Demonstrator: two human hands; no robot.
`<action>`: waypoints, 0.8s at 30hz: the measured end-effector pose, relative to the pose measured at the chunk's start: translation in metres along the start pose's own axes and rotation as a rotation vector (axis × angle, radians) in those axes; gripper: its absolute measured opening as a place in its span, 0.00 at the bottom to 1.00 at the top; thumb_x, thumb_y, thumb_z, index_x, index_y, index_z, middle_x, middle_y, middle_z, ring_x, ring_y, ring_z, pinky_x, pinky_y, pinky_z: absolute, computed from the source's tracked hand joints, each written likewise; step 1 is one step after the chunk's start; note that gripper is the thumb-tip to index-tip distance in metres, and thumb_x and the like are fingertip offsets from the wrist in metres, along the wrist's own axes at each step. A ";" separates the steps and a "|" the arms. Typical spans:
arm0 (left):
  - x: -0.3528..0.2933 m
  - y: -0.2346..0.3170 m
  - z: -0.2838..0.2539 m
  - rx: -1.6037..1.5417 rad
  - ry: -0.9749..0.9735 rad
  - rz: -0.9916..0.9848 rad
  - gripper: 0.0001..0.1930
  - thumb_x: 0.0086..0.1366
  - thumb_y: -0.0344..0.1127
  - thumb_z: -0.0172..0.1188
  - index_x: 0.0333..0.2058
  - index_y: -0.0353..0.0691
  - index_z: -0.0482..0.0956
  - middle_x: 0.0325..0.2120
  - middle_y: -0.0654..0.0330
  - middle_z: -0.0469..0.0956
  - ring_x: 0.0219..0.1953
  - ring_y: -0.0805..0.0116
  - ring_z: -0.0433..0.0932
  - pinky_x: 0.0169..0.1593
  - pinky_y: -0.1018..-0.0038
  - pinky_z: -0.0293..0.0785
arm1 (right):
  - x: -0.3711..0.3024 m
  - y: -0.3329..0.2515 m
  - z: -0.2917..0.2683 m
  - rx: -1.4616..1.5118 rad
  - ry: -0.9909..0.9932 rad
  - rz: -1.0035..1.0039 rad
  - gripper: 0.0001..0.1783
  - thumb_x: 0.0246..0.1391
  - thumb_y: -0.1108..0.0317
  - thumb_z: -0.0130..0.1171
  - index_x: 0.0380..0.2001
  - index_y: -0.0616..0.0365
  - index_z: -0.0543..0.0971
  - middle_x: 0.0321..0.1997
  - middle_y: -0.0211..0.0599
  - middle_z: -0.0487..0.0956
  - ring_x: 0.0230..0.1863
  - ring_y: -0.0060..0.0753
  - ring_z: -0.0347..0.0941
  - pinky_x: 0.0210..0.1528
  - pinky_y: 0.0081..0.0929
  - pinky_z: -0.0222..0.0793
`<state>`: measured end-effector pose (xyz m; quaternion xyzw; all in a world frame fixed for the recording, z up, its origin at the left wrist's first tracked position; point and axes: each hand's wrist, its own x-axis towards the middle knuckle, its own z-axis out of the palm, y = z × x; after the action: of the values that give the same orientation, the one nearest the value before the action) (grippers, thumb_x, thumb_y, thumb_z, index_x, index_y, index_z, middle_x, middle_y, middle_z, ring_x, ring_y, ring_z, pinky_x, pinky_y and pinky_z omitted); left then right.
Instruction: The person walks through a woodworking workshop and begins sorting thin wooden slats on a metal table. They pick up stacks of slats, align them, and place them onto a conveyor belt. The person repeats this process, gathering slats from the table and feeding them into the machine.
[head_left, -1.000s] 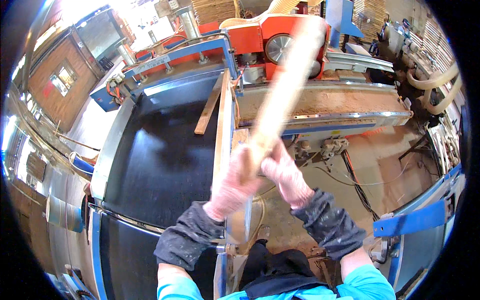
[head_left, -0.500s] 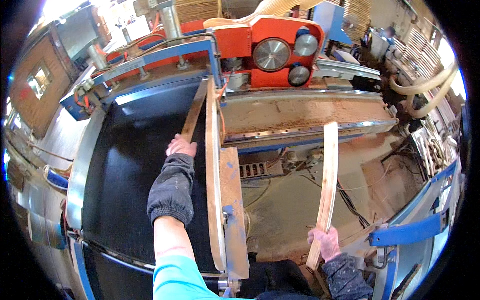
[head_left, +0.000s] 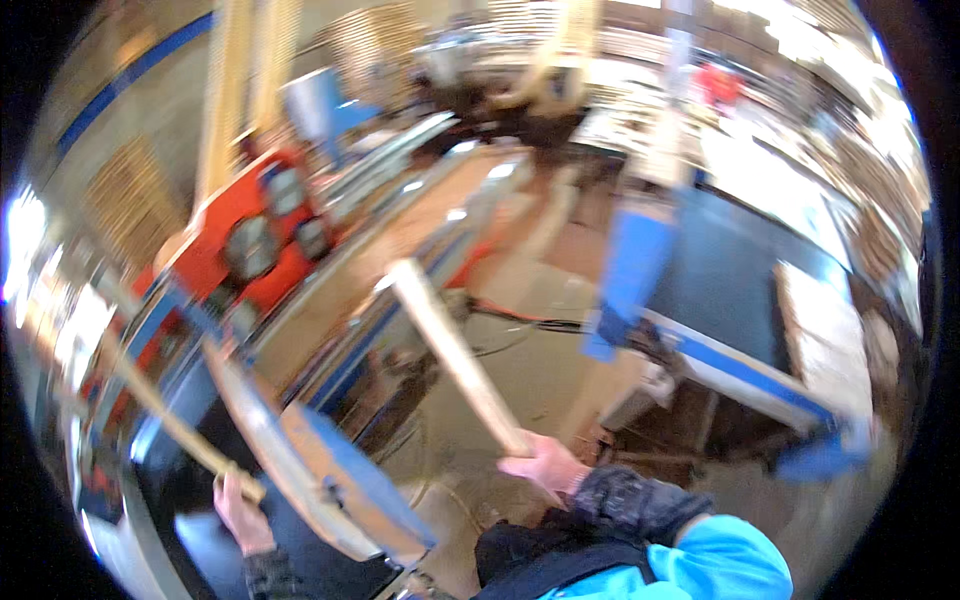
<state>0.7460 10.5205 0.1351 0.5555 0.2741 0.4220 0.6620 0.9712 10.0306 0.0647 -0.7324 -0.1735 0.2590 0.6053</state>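
Note:
My left hand [head_left: 243, 515] is closed around the near end of a narrow wooden strip [head_left: 170, 415], which slants up to the far left over the black conveyor belt [head_left: 205, 545]. In my right hand [head_left: 545, 467] is a second, paler wooden strip [head_left: 455, 350], gripped by its lower end and pointing up and to the left. The long wooden guide rail [head_left: 270, 440] at the belt's edge lies between my two hands. Motion smears the picture, so fine finger detail is lost.
A red machine head [head_left: 285, 250] with round metal discs stands at the left, behind a dusty rail bed [head_left: 400, 240]. On the right is another black-topped table [head_left: 735, 290] with a blue frame, pale boards [head_left: 825, 330] lying on it. Cables [head_left: 530, 320] cross the floor.
My view has swung to the right, bringing the second table in. My left hand has lifted its strip off the belt surface. Both strips stay held; my right arm has turned across my body.

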 end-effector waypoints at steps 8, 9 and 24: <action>-0.245 0.010 0.329 0.149 -1.075 0.192 0.27 0.50 0.19 0.76 0.50 0.41 0.79 0.38 0.60 0.81 0.40 0.66 0.81 0.49 0.64 0.82 | -0.173 -0.076 -0.158 0.021 0.263 -0.344 0.41 0.60 0.60 0.76 0.72 0.54 0.70 0.55 0.47 0.82 0.57 0.42 0.80 0.61 0.37 0.75; -0.308 0.026 0.394 0.240 -1.285 -0.072 0.25 0.51 0.24 0.81 0.47 0.39 0.80 0.36 0.61 0.82 0.39 0.68 0.81 0.47 0.66 0.80 | -0.205 -0.063 -0.181 0.013 0.357 -0.310 0.40 0.60 0.61 0.75 0.72 0.54 0.71 0.55 0.46 0.82 0.58 0.42 0.79 0.62 0.37 0.75; -0.863 0.102 0.767 -0.351 -2.661 -0.561 0.32 0.69 0.32 0.70 0.69 0.35 0.69 0.60 0.54 0.79 0.57 0.64 0.80 0.64 0.64 0.78 | -0.618 -0.033 -0.368 0.124 1.607 0.087 0.41 0.54 0.67 0.79 0.69 0.57 0.72 0.55 0.40 0.84 0.56 0.30 0.80 0.60 0.31 0.77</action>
<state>0.9321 9.3912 0.3204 0.3736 -0.5166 -0.5430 0.5465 0.6922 9.3934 0.2503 -0.6659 0.3583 -0.3141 0.5740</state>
